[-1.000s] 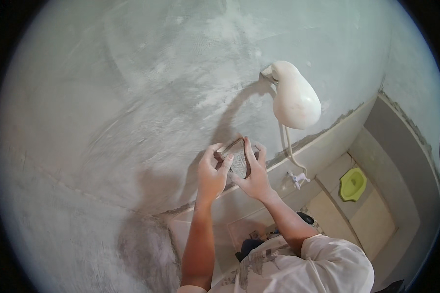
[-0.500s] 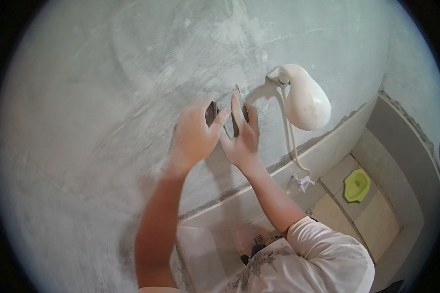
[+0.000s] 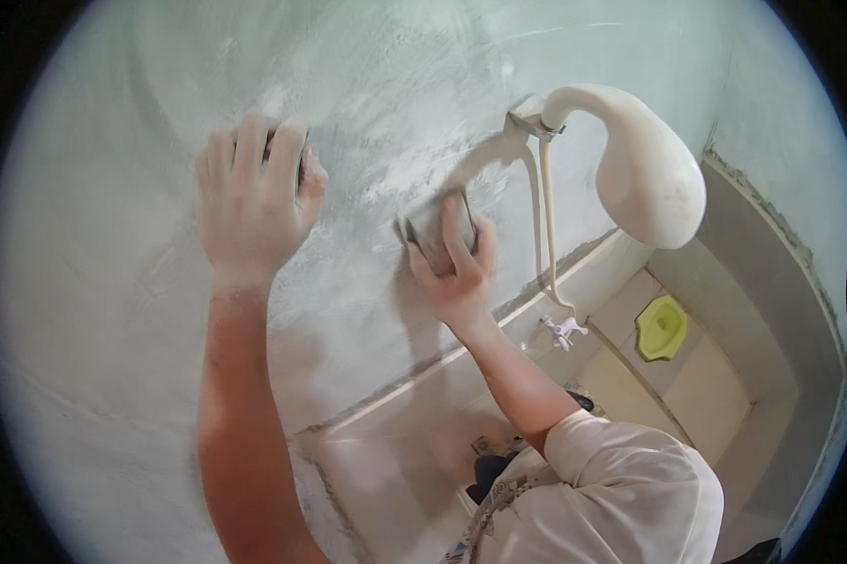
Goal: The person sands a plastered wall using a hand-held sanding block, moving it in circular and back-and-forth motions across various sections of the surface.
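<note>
White shirt (image 3: 611,489), soft creased cloth. Left hand (image 3: 252,207) dusty, fingers and thumb curled over a dark piece (image 3: 303,167), mostly hidden, at the wall. Right hand (image 3: 463,287) grips a grey pad (image 3: 435,242): thumb on one side, fingers over its face and the other. Pad flat, roughly rectangular, dusty, dark-edged; lies at the wall, below left of the shower unit. Wall (image 3: 376,122) grey plaster, streaky, chalky white smears. Shower unit (image 3: 647,179) smooth, white, gourd-shaped; thin pale hose (image 3: 549,235). Beyond: whitish tap (image 3: 561,332), beige floor tiles (image 3: 621,390), yellow-green squat pan (image 3: 661,327).
</note>
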The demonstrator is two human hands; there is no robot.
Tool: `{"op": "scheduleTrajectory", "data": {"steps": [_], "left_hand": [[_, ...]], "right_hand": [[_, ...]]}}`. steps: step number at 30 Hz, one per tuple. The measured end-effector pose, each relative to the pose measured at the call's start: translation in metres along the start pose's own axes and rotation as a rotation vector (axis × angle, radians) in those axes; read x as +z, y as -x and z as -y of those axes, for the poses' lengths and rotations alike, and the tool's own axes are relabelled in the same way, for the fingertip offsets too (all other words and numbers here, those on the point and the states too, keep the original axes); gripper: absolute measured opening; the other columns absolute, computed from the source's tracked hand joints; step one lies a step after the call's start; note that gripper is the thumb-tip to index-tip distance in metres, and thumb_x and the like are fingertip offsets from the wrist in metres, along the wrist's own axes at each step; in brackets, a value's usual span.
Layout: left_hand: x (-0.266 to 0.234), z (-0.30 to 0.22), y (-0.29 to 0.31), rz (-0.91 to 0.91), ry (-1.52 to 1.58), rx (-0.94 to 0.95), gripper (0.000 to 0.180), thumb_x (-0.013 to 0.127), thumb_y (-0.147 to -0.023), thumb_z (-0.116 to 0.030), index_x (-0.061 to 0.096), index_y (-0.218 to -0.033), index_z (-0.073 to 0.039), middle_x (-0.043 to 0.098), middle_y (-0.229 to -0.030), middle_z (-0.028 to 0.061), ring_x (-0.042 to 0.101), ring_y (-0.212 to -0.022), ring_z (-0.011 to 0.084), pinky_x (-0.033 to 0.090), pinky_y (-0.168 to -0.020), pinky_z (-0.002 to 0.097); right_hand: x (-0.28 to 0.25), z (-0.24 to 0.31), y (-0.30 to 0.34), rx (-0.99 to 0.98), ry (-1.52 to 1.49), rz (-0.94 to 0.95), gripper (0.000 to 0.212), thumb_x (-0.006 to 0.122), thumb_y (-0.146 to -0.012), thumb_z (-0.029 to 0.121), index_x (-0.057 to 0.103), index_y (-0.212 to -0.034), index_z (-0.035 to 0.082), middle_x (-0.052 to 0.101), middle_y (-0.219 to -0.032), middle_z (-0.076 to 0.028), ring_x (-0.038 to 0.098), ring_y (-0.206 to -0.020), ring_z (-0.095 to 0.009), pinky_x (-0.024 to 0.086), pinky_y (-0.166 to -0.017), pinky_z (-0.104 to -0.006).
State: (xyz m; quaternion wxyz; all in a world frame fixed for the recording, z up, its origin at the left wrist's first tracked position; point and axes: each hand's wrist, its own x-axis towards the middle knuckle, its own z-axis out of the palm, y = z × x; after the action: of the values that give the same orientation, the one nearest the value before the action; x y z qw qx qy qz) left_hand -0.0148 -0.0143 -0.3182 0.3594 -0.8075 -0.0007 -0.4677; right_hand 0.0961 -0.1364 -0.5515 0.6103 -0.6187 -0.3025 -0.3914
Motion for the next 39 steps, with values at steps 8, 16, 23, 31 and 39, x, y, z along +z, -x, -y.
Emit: {"op": "scheduleTrajectory", "data": {"steps": [8, 16, 23, 31, 39], "left_hand": [[0.001, 0.006, 0.009, 0.056, -0.023, 0.008, 0.027, 0.073, -0.091, -0.02, 0.066, -0.116, -0.016, 0.058, -0.105, 0.0025, 0.055, -0.095, 0.0238, 0.046, -0.088, 0.0404], [-0.004, 0.0, 0.007, 0.032, -0.06, 0.022, 0.029, 0.078, -0.084, -0.024, 0.065, -0.11, -0.017, 0.056, -0.099, 0.001, 0.054, -0.09, 0.0231, 0.044, -0.081, 0.0416], [-0.008, -0.002, 0.01, 0.133, 0.035, 0.044, 0.035, 0.079, -0.086, -0.03, 0.066, -0.115, -0.015, 0.057, -0.099, 0.0044, 0.055, -0.092, 0.0265, 0.044, -0.083, 0.0446], [0.001, -0.001, 0.01, 0.105, -0.098, 0.038, 0.032, 0.079, -0.087, -0.031, 0.07, -0.116, -0.024, 0.059, -0.104, -0.0045, 0.056, -0.093, 0.0199, 0.045, -0.08, 0.0402], [0.0, -0.003, 0.014, 0.101, -0.055, -0.018, 0.028, 0.079, -0.084, -0.021, 0.065, -0.108, -0.022, 0.056, -0.096, -0.0023, 0.054, -0.089, 0.0224, 0.043, -0.081, 0.041]], "right_hand": [[-0.02, 0.024, -0.026, 0.021, -0.013, 0.161, 0.093, 0.095, -0.074, 0.024, 0.056, -0.157, 0.006, 0.054, -0.131, -0.02, 0.065, -0.113, -0.035, 0.058, -0.092, -0.0415], [-0.054, -0.009, 0.006, 0.376, -0.301, 0.245, 0.091, 0.086, -0.082, 0.007, 0.044, -0.163, -0.003, 0.057, -0.133, -0.018, 0.061, -0.119, -0.03, 0.05, -0.105, -0.0392], [-0.026, 0.061, -0.039, 0.106, -0.697, 0.436, 0.089, 0.079, -0.091, 0.018, 0.035, -0.163, -0.013, 0.051, -0.152, -0.028, 0.055, -0.137, -0.039, 0.04, -0.119, -0.0456], [0.018, 0.122, -0.034, 0.111, -0.581, 0.296, 0.1, 0.085, -0.091, 0.027, 0.029, -0.168, -0.005, 0.035, -0.148, -0.034, 0.045, -0.133, -0.048, 0.038, -0.117, -0.0512], [0.011, 0.133, -0.042, 0.209, -0.423, 0.285, 0.096, 0.089, -0.087, 0.025, 0.041, -0.164, -0.003, 0.048, -0.143, -0.028, 0.057, -0.124, -0.039, 0.049, -0.106, -0.0451]]}}
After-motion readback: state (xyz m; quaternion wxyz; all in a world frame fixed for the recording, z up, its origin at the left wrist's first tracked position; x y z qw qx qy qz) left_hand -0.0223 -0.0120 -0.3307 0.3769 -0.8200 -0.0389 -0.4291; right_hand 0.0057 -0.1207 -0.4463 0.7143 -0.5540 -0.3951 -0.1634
